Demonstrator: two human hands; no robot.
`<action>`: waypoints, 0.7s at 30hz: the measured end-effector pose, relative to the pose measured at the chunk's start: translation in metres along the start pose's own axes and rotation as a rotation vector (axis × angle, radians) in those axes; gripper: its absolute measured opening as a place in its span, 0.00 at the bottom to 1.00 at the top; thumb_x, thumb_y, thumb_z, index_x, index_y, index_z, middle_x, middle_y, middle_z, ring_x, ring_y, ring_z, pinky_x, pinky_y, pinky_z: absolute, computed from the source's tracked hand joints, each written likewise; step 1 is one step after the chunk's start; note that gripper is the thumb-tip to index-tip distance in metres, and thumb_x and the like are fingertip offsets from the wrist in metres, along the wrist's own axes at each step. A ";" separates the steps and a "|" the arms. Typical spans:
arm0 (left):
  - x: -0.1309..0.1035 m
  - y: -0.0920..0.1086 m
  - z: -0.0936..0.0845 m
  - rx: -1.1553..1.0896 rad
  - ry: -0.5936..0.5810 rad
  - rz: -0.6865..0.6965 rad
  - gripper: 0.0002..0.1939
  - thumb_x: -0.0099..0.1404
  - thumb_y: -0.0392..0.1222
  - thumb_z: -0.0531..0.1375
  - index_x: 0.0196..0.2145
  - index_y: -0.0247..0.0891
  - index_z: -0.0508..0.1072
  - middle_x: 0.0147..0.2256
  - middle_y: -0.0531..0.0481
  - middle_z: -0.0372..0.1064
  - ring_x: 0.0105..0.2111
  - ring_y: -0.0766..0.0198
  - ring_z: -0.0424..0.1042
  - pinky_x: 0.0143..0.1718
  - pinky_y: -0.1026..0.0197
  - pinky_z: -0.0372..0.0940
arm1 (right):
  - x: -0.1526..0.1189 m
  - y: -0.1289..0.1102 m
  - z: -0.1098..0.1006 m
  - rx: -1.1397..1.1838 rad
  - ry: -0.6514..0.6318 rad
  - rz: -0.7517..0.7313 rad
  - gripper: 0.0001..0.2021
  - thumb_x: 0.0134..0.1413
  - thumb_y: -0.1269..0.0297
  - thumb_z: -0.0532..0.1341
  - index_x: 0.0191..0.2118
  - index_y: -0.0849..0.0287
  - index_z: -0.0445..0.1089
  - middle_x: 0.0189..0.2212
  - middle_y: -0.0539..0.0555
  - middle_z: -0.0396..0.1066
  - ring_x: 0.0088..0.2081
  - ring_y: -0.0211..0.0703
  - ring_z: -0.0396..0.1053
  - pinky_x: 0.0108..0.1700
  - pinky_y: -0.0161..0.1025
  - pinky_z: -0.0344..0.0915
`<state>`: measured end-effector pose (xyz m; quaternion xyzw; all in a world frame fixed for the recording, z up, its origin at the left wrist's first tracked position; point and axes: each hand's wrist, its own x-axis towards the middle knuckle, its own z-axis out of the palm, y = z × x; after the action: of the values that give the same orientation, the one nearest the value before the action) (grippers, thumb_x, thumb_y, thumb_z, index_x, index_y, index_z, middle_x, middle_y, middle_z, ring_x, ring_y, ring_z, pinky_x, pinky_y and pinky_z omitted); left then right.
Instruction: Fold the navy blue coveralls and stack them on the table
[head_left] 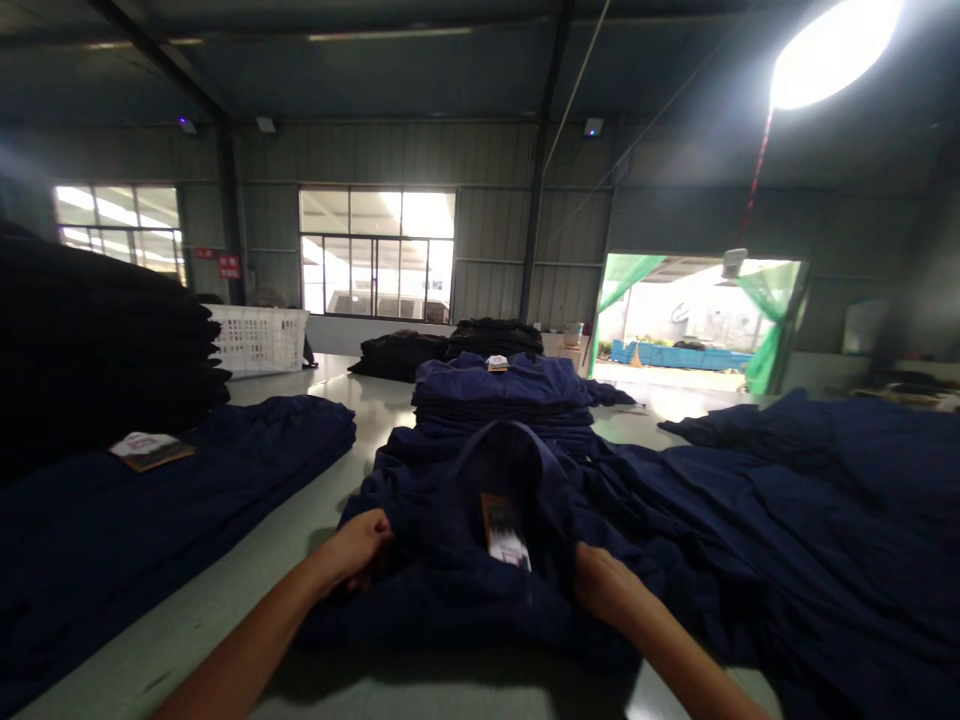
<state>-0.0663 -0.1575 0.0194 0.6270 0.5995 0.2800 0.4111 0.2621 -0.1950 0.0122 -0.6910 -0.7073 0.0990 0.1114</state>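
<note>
A dark navy jacket (450, 590) lies in front of me, its collar raised in a loop toward the far side. Inside the neck opening shows a hang tag (506, 535) in white and orange-brown. My left hand (360, 545) is closed on the fabric at the left side of the jacket. On the right, my right hand (604, 582) grips the cloth beside the neck opening, its fingertips hidden in the folds. Just beyond the collar stands a stack of folded navy garments (502, 390) with a tag on top.
Loose navy garments (787, 500) are heaped along the right. At left lie more navy garments (225, 470) with a tag (152, 450), beside a tall black garment pile (90, 350). A white plastic basket (262, 340) and black folded piles (495, 338) stand farther back on the table (217, 590).
</note>
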 end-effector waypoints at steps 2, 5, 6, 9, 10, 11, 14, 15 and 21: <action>0.004 0.002 0.003 -0.043 0.120 0.149 0.11 0.61 0.50 0.48 0.31 0.40 0.60 0.21 0.56 0.64 0.16 0.69 0.64 0.14 0.69 0.53 | -0.001 -0.004 -0.002 -0.075 0.039 0.086 0.21 0.49 0.77 0.48 0.50 0.67 0.65 0.44 0.67 0.69 0.47 0.52 0.68 0.47 0.43 0.60; -0.003 0.010 0.020 0.008 0.207 0.421 0.19 0.61 0.54 0.49 0.43 0.40 0.65 0.42 0.43 0.70 0.38 0.60 0.72 0.32 0.61 0.67 | -0.001 -0.015 -0.008 -0.078 0.177 0.119 0.23 0.55 0.69 0.47 0.58 0.68 0.56 0.49 0.67 0.65 0.51 0.51 0.64 0.50 0.43 0.58; -0.008 0.013 0.027 0.096 0.186 0.514 0.22 0.61 0.55 0.50 0.48 0.42 0.65 0.50 0.42 0.66 0.46 0.57 0.68 0.41 0.56 0.66 | -0.001 -0.018 -0.010 -0.069 0.229 0.097 0.25 0.57 0.64 0.48 0.60 0.67 0.53 0.50 0.67 0.64 0.52 0.52 0.63 0.51 0.44 0.58; -0.026 0.021 0.044 0.470 0.045 0.715 0.22 0.61 0.54 0.53 0.53 0.51 0.65 0.56 0.49 0.61 0.58 0.51 0.54 0.57 0.41 0.46 | -0.002 -0.022 -0.014 -0.090 0.275 -0.030 0.32 0.52 0.58 0.55 0.62 0.59 0.49 0.52 0.62 0.63 0.53 0.54 0.61 0.51 0.45 0.58; -0.032 0.025 0.046 0.584 0.010 0.730 0.19 0.63 0.53 0.52 0.50 0.51 0.68 0.52 0.49 0.67 0.57 0.51 0.56 0.58 0.38 0.41 | -0.004 -0.022 -0.015 -0.112 0.232 -0.053 0.33 0.50 0.60 0.57 0.62 0.58 0.49 0.51 0.61 0.64 0.52 0.54 0.62 0.49 0.45 0.59; -0.037 0.028 0.047 0.676 -0.012 0.710 0.18 0.64 0.53 0.50 0.46 0.49 0.72 0.45 0.49 0.72 0.53 0.52 0.62 0.57 0.38 0.41 | -0.006 -0.022 -0.017 -0.139 0.167 -0.048 0.32 0.49 0.65 0.57 0.62 0.57 0.51 0.50 0.61 0.67 0.51 0.54 0.64 0.47 0.44 0.60; -0.048 0.039 0.040 0.828 -0.005 0.521 0.23 0.66 0.51 0.47 0.30 0.41 0.78 0.29 0.46 0.76 0.35 0.57 0.72 0.47 0.48 0.58 | -0.015 -0.026 -0.026 -0.238 -0.049 0.068 0.22 0.48 0.75 0.52 0.51 0.62 0.66 0.42 0.64 0.72 0.44 0.55 0.70 0.40 0.43 0.62; -0.050 0.043 0.036 0.848 0.000 0.460 0.22 0.65 0.51 0.49 0.27 0.41 0.78 0.28 0.46 0.75 0.32 0.57 0.72 0.42 0.53 0.61 | -0.018 -0.029 -0.029 -0.253 -0.056 0.088 0.19 0.49 0.76 0.50 0.46 0.63 0.69 0.40 0.65 0.72 0.42 0.55 0.70 0.38 0.43 0.62; -0.055 0.050 0.038 0.887 -0.135 0.535 0.13 0.52 0.45 0.63 0.38 0.51 0.77 0.35 0.52 0.75 0.38 0.58 0.70 0.40 0.60 0.60 | -0.024 -0.054 -0.017 0.042 0.165 -0.303 0.13 0.55 0.67 0.51 0.42 0.57 0.70 0.38 0.55 0.73 0.42 0.44 0.69 0.43 0.37 0.60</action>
<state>-0.0149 -0.2159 0.0506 0.8888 0.4515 0.0531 0.0580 0.2156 -0.2206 0.0442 -0.5798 -0.7895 0.0388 0.1974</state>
